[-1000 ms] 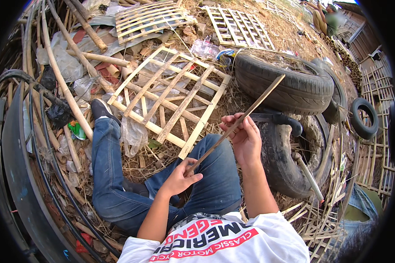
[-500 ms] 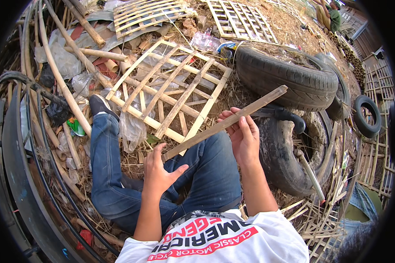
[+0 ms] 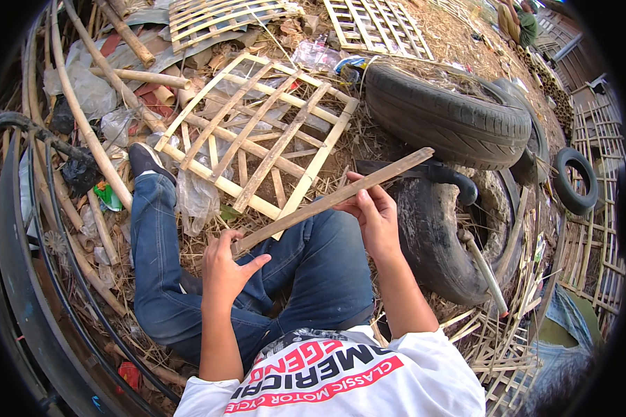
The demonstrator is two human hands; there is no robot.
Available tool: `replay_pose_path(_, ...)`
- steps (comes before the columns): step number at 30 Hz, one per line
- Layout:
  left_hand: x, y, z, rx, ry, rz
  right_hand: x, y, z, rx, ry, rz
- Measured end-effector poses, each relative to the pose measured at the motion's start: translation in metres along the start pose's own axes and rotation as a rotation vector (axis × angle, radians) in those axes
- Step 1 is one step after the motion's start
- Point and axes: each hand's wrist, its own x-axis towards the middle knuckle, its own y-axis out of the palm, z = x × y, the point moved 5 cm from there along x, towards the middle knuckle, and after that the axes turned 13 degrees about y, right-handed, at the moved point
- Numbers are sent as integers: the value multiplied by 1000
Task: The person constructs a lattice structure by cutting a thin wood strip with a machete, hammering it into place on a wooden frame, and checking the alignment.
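Observation:
A flat, weathered bamboo slat [image 3: 306,210] lies at a slant across my hands, above my bent leg in blue jeans. My left hand [image 3: 224,270] has its fingers curled at the slat's lower left end, with the thumb sticking out to the right. Farther up the slat, my right hand [image 3: 377,221] supports it between thumb and fingers, and the slat's far end juts past them. Just beyond rests a bamboo lattice panel [image 3: 280,158] with crossed slats. To the right, a knife-like tool with a curved dark handle [image 3: 460,186] lies by the tires, its blade partly hidden.
A worn tire [image 3: 445,121] leans at the right, above a second tire [image 3: 428,243] with a rough block inside. More lattice panels [image 3: 375,28] lie far ahead. Bamboo poles [image 3: 83,118] and plastic litter fill the left. Another person [image 3: 525,24] sits at far right.
The slat and both hands have shifted slightly left and a little closer to me. The whole view has also moved a bit. Both hands stay on the slat.

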Motion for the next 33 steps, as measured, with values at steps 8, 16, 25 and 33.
replay_pose_path(8,-5,14,7,199,-132,190,-5,-156,105,-1757,-468,-830)
replay_pose_path(16,-5,26,4,207,-158,236,65,-229,100,-1724,786,-246)
replay_pose_path(25,-11,62,-16,135,-102,594,-98,-212,99,-1217,175,-611)
replay_pose_path(33,28,144,-101,122,311,624,-237,-200,3,-258,152,-683)
